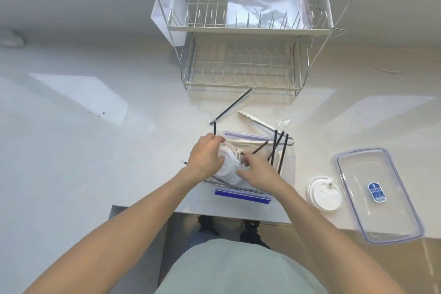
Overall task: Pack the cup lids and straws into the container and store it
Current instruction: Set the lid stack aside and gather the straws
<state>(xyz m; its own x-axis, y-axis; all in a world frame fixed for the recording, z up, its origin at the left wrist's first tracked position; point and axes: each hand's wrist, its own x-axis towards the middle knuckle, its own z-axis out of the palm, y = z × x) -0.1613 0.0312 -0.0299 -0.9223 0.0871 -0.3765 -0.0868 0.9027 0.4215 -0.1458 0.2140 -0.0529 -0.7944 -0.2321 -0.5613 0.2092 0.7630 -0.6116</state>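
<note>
- White counter [95,126] holds a two-tier wire rack [241,55] against the wall.
- Left hand [206,157] grips stacked lids [230,164]; right hand [259,170] pinches a straw [260,147].

Beyond the hands stands a shiny metal wire rack [241,64]; right of them, a clear glossy plastic container lid [378,194].

Near the front edge of the surface [95,141], a stack of cup lids [230,167] sits among straws [282,150] on zip bags [243,194]. Right of them lie a single lid [324,194] and a container lid [377,194]; a dish rack [243,55] stands behind.
</note>
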